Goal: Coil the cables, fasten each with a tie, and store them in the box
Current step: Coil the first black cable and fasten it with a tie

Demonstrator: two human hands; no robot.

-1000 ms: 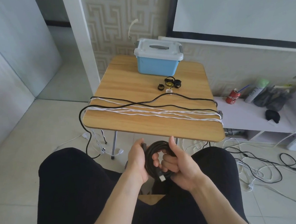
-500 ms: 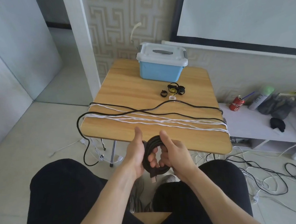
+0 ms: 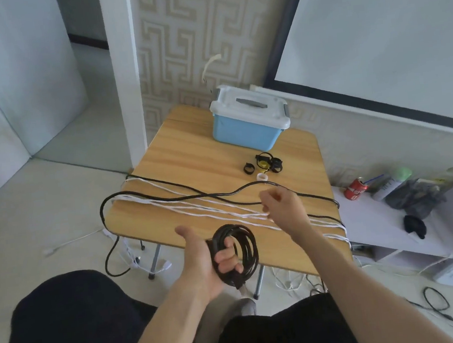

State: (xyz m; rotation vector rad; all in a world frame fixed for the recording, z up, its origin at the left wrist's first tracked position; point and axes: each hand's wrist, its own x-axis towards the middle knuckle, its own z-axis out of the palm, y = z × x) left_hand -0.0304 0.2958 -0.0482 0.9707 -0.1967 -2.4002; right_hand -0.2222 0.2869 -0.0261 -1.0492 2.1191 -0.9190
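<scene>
While left hand (image 3: 201,260) fingers grasp black coil (image 3: 235,252) | right hand (image 3: 283,207) loose, empty.

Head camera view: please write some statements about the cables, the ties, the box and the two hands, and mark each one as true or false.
1. The left hand holds the coiled black cable. True.
2. The blue box stands open with its lid beside it. False: the white lid is on the box.
3. The right hand grips the coil as well. False: it is apart from the coil, over the table, and holds nothing.
4. The ties lie on the table between the box and the loose cables. True.
5. White cables and a black cable lie stretched across the table. True.
6. A tie is already fastened round the coil. False: no tie shows on it.
</scene>
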